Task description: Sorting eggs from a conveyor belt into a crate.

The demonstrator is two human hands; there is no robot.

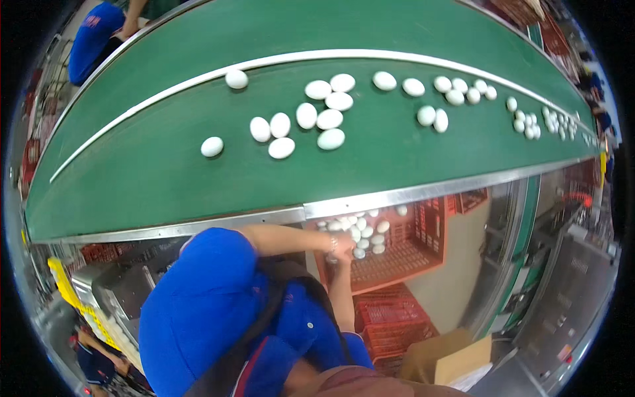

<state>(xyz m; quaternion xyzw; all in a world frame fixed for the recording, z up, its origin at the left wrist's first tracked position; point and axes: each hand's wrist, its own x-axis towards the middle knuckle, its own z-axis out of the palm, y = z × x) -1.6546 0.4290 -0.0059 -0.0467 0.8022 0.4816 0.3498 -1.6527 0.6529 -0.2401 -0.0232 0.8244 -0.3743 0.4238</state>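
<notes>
My left hand, with a bracelet at its wrist, reaches into the near side of an orange-red plastic crate. My right hand meets it from below, blurred and partly covered by it. White and pale eggs lie in the crate, right beside my fingers. Whether either hand grips an egg is hidden. Above the crate runs a green conveyor belt, on which many more eggs lie in loose groups.
A metal edge borders the belt, and a white strip runs along it. Red crates and an open cardboard box stand below. Metal machinery stands at right. Another person in blue is across the belt.
</notes>
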